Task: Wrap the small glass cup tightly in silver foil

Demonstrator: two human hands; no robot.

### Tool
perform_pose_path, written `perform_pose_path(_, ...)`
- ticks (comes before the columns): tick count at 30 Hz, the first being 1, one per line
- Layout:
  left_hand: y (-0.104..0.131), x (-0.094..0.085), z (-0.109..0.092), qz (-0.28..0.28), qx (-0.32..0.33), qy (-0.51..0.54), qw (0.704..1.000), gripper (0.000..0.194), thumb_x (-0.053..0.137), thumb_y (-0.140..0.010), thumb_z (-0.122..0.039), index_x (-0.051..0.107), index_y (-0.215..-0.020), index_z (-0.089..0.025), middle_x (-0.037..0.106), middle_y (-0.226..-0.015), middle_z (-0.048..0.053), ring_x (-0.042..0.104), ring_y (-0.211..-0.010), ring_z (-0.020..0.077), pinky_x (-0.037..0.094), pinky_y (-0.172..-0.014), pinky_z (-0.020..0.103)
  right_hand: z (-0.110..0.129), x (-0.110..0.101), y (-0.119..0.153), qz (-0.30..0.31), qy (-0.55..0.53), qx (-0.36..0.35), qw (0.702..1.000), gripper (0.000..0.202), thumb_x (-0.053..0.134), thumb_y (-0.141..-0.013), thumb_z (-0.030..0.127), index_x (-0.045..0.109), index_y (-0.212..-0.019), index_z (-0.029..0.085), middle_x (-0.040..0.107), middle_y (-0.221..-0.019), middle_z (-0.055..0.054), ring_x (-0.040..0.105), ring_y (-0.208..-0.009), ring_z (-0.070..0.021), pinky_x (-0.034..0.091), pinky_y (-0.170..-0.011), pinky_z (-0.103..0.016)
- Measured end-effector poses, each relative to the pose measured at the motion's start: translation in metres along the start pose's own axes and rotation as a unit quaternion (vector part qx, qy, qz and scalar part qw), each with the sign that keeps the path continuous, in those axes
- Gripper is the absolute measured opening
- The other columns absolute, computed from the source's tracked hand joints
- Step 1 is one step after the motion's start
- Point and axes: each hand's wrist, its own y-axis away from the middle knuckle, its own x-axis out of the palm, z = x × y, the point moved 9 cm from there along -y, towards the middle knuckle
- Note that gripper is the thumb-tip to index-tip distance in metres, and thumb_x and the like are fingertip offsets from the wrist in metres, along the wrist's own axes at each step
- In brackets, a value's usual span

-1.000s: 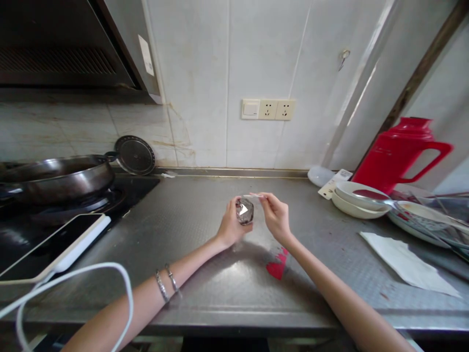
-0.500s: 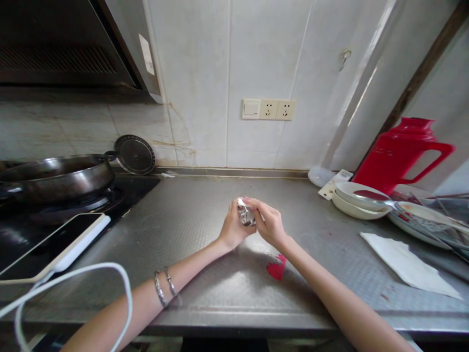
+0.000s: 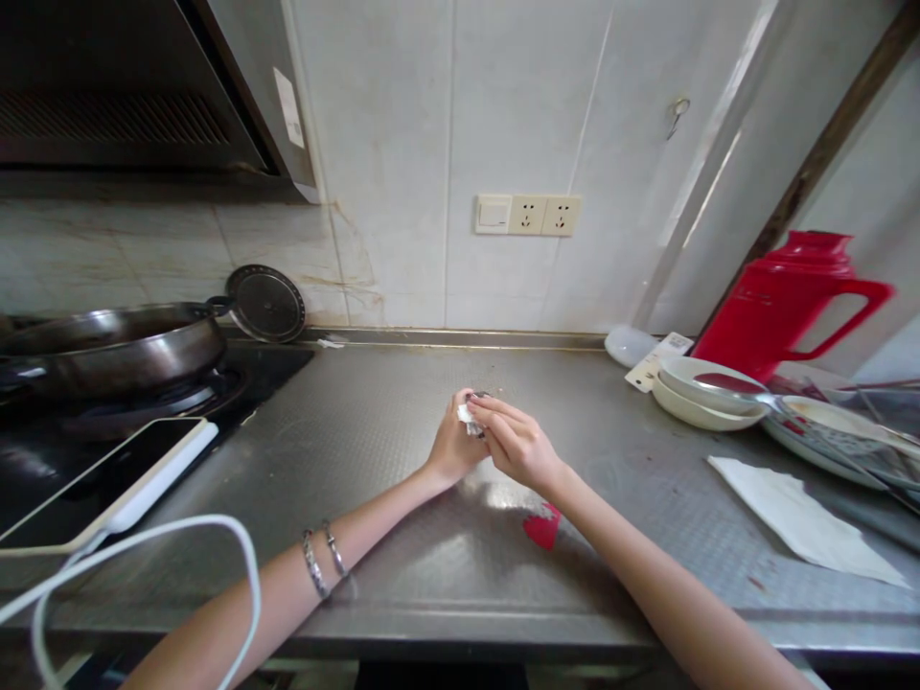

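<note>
Over the middle of the steel counter (image 3: 402, 556), my left hand (image 3: 452, 447) is wrapped round a small shiny object (image 3: 475, 430), mostly hidden by fingers. My right hand (image 3: 520, 443) pinches a white scrap (image 3: 465, 414) against that object's near left side. The two hands meet at the object. A torn red piece (image 3: 542, 526) lies on the counter below my right wrist.
On the left are a pan (image 3: 115, 350) on the stove, a round dark disc (image 3: 265, 304) and a phone (image 3: 107, 479) with a white cable. Bowls (image 3: 708, 391), a red thermos (image 3: 787, 307) and a white paper (image 3: 801, 517) are at the right.
My right hand has shifted slightly left, its fingers now over the shiny object. The white scrap has moved down and left from the object's top.
</note>
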Motion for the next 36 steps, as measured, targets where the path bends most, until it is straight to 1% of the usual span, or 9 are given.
perform_pose_path(6,-0.004,-0.005,0.004,0.011,-0.01,0.023,1.0,0.067,0.071,-0.06,-0.019,0.038,-0.119,-0.012,0.064,-0.083,0.005,0.063,-0.078,0.024,0.05,-0.075,0.037,0.008,0.0,-0.002,-0.01,-0.058,0.002,0.998,0.034,0.04,-0.092,0.009,0.058,-0.118,0.019,0.07,-0.108,-0.009,0.058,-0.118,-0.0205,0.052,-0.098,-0.04)
perform_pose_path(9,-0.007,-0.002,0.008,0.004,-0.048,0.071,0.996,0.067,0.076,-0.057,-0.022,0.041,-0.113,-0.015,0.065,-0.09,0.005,0.064,-0.081,0.0217,0.05,-0.075,0.034,-0.009,-0.019,-0.002,-0.09,-0.056,0.067,0.992,0.032,0.04,-0.093,0.012,0.059,-0.116,0.022,0.07,-0.109,-0.007,0.062,-0.112,-0.0208,0.048,-0.101,-0.047)
perform_pose_path(12,-0.006,0.001,0.012,-0.013,-0.085,0.088,0.992,0.063,0.079,-0.055,-0.024,0.046,-0.108,-0.017,0.065,-0.095,0.006,0.064,-0.084,0.0191,0.05,-0.076,0.032,-0.034,-0.035,0.003,-0.156,-0.03,0.147,0.976,0.028,0.042,-0.094,0.015,0.063,-0.11,0.024,0.071,-0.107,-0.006,0.065,-0.106,-0.0211,0.049,-0.1,-0.047)
perform_pose_path(15,-0.003,0.002,0.011,-0.019,-0.095,0.074,0.992,0.062,0.081,-0.055,-0.025,0.049,-0.107,-0.016,0.066,-0.093,0.005,0.064,-0.082,0.0183,0.05,-0.075,0.032,-0.045,-0.031,0.005,-0.132,-0.021,0.162,0.978,0.025,0.045,-0.093,0.017,0.064,-0.108,0.024,0.071,-0.107,-0.006,0.066,-0.104,-0.0203,0.053,-0.096,-0.041)
perform_pose_path(19,-0.004,0.0,0.009,-0.021,-0.087,0.085,0.992,0.061,0.081,-0.057,-0.022,0.05,-0.109,-0.017,0.068,-0.097,0.006,0.065,-0.085,0.0186,0.051,-0.076,0.031,-0.041,-0.012,0.009,-0.077,-0.036,0.142,0.986,0.028,0.045,-0.093,0.017,0.063,-0.113,0.023,0.07,-0.111,-0.006,0.066,-0.105,-0.0199,0.055,-0.093,-0.037)
perform_pose_path(25,-0.008,-0.005,0.005,-0.027,-0.069,0.092,0.993,0.054,0.079,-0.057,-0.02,0.051,-0.103,-0.016,0.068,-0.096,0.006,0.065,-0.082,0.0172,0.051,-0.073,0.028,-0.029,-0.009,0.01,-0.099,-0.05,0.109,0.988,0.033,0.044,-0.092,0.011,0.062,-0.117,0.023,0.069,-0.113,-0.006,0.065,-0.107,-0.0196,0.053,-0.097,-0.04)
perform_pose_path(31,-0.008,-0.005,0.007,-0.017,-0.079,0.086,0.993,0.053,0.08,-0.059,-0.028,0.051,-0.102,-0.017,0.068,-0.09,0.004,0.064,-0.077,0.0164,0.051,-0.069,0.028,-0.021,-0.019,0.005,-0.114,-0.09,0.106,0.984,0.027,0.048,-0.088,0.011,0.067,-0.104,0.022,0.074,-0.098,-0.006,0.069,-0.095,-0.0204,0.053,-0.094,-0.042)
perform_pose_path(34,-0.008,-0.006,0.011,-0.024,-0.089,0.063,0.994,0.055,0.08,-0.06,-0.03,0.051,-0.104,-0.016,0.068,-0.091,0.005,0.065,-0.079,0.0169,0.051,-0.071,0.029,-0.036,-0.023,0.008,-0.139,-0.115,0.206,0.962,0.019,0.051,-0.089,0.02,0.069,-0.092,0.021,0.074,-0.088,-0.005,0.07,-0.087,-0.0203,0.055,-0.084,-0.036)
perform_pose_path(36,-0.008,-0.007,0.012,-0.028,-0.091,0.05,0.994,0.059,0.08,-0.058,-0.028,0.05,-0.108,-0.016,0.068,-0.094,0.006,0.065,-0.082,0.0176,0.051,-0.074,0.03,-0.057,-0.028,0.02,-0.183,-0.126,0.322,0.92,0.02,0.052,-0.09,0.03,0.069,-0.088,0.019,0.073,-0.08,-0.004,0.069,-0.077,-0.019,0.055,-0.07,-0.029)
